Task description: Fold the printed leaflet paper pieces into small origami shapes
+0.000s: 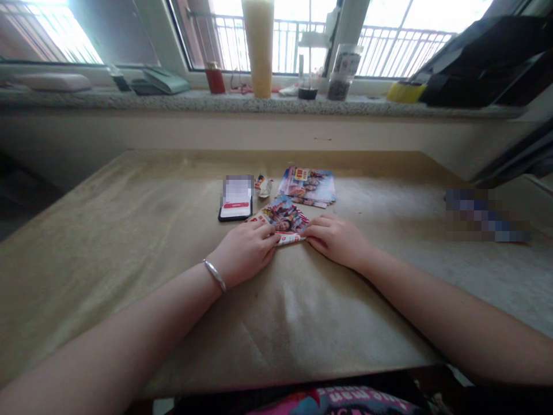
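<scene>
A printed leaflet (pixel 287 218), partly folded, lies on the table (pixel 380 199) directly in front of the seated person, its picture side up. The left hand (pixel 245 249), below a silver bracelet (pixel 214 275), rests its fingers on the leaflet's left part and near edge; the right hand (pixel 334 237) has its fingertips at the right corner. The hands are apart from each other, both in contact with the paper; from where I stand, I cannot tell whether either pinches it or merely presses. Just beyond, slightly right, is a loose stack of similar leaflets (pixel 309 185). To the stack's left sits a small crumpled paper piece (pixel 263 188), and beside that a phone (pixel 236 211), screen up. A blurred, unidentifiable item (pixel 488 218) lies at the far right. Behind the table, the stone windowsill (pixel 164 104) bears a red container (pixel 215 79) and a tall yellowish cylinder (pixel 261 52).
</scene>
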`<state>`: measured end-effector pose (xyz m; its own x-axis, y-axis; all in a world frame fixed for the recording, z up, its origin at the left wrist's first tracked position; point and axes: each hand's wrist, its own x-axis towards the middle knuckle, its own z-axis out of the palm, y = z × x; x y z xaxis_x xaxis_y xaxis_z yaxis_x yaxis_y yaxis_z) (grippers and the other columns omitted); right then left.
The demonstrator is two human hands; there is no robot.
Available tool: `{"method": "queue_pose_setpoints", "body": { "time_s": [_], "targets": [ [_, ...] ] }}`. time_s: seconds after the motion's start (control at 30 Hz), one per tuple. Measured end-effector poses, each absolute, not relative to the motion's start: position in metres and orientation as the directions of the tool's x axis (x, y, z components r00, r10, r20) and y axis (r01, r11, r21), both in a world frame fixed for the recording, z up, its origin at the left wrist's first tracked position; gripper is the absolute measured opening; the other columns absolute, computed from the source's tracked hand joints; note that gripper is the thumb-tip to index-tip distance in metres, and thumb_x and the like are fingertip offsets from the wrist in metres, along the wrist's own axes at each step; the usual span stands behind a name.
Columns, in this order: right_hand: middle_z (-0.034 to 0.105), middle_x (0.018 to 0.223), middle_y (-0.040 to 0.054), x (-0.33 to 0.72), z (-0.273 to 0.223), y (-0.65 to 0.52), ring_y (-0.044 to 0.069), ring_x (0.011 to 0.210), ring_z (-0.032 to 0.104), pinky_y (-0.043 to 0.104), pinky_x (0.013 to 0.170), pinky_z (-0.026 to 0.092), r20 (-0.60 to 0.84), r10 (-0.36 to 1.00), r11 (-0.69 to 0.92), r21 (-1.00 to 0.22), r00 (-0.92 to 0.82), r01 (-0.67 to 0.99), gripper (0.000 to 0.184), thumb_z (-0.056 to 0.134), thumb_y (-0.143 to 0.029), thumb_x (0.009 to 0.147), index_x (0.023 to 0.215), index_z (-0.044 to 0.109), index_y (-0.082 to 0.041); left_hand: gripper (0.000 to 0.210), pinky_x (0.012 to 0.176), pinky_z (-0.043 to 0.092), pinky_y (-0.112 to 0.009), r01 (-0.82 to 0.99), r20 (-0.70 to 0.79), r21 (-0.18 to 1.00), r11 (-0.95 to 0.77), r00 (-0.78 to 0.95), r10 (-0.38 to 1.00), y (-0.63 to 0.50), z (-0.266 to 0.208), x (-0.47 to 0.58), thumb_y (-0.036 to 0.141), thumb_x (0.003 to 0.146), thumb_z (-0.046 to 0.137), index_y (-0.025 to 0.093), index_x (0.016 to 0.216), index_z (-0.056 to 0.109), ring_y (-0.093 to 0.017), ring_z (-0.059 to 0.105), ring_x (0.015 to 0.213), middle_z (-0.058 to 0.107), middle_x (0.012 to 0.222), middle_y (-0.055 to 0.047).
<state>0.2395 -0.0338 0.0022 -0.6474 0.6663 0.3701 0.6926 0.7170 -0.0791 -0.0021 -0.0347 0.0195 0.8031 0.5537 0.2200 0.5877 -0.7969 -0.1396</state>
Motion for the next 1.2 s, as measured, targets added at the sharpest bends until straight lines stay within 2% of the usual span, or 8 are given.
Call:
{"method": "queue_pose_setpoints", "body": {
  "time_s": [0.27, 0.47, 0.73, 0.93, 1.2],
  "targets": [
    [0.068, 0.091, 0.0056, 0.242, 0.000, -0.031, 0.018, 0.085, 0.060, 0.029, 0.077, 0.047, 0.382, 0.656, 0.729, -0.099, -0.651, 0.677, 0.020, 0.052, -0.022, 0.089, 0.092, 0.072, -0.019, 0.028, 0.090, 0.048, -0.039, 0.597, 0.179, -0.111, -0.794, 0.798, 0.575, -0.034, 0.017, -0.001, 0.022, 0.091, 0.043, 0.016, 0.111, 0.061, -0.023, 0.055, 0.100, 0.060, 0.103, -0.009],
    [0.068, 0.090, 0.0056, 0.243, 0.001, -0.031, 0.018, 0.084, 0.060, 0.029, 0.076, 0.047, 0.367, 0.673, 0.722, -0.135, -0.642, 0.679, 0.020, 0.053, -0.022, 0.088, 0.095, 0.072, -0.021, 0.034, 0.092, 0.046, -0.042, 0.601, 0.232, -0.096, -0.793, 0.789, 0.569, -0.036, 0.013, 0.001, 0.032, 0.094, 0.041, 0.022, 0.123, 0.056, -0.022, 0.053, 0.096, 0.058, 0.103, -0.008],
    [0.066, 0.088, 0.0066, 0.246, 0.000, -0.028, 0.017, 0.083, 0.059, 0.029, 0.077, 0.046, 0.365, 0.686, 0.722, -0.235, -0.629, 0.651, 0.018, 0.054, -0.018, 0.086, 0.093, 0.071, -0.019, 0.033, 0.097, 0.042, -0.045, 0.622, 0.271, -0.047, -0.782, 0.761, 0.589, -0.036, 0.010, 0.003, 0.031, 0.092, 0.044, 0.025, 0.121, 0.058, -0.023, 0.052, 0.103, 0.057, 0.107, -0.009],
    [0.063, 0.081, 0.0060, 0.245, 0.003, -0.028, 0.016, 0.078, 0.056, 0.028, 0.072, 0.045, 0.356, 0.716, 0.696, -0.302, -0.600, 0.651, 0.012, 0.054, -0.016, 0.085, 0.080, 0.065, -0.016, 0.039, 0.098, 0.043, -0.040, 0.594, 0.198, -0.042, -0.803, 0.793, 0.576, -0.038, 0.010, 0.003, 0.034, 0.092, 0.045, 0.018, 0.126, 0.054, -0.025, 0.049, 0.112, 0.054, 0.122, -0.010],
    [0.063, 0.083, 0.0066, 0.247, 0.002, -0.028, 0.016, 0.080, 0.057, 0.028, 0.074, 0.045, 0.370, 0.702, 0.710, -0.300, -0.609, 0.637, 0.015, 0.053, -0.018, 0.086, 0.081, 0.067, -0.017, 0.046, 0.098, 0.041, -0.039, 0.582, 0.135, -0.057, -0.811, 0.810, 0.571, -0.040, 0.013, 0.003, 0.040, 0.092, 0.043, 0.016, 0.131, 0.048, -0.025, 0.048, 0.113, 0.055, 0.122, -0.010]
  ]
}}
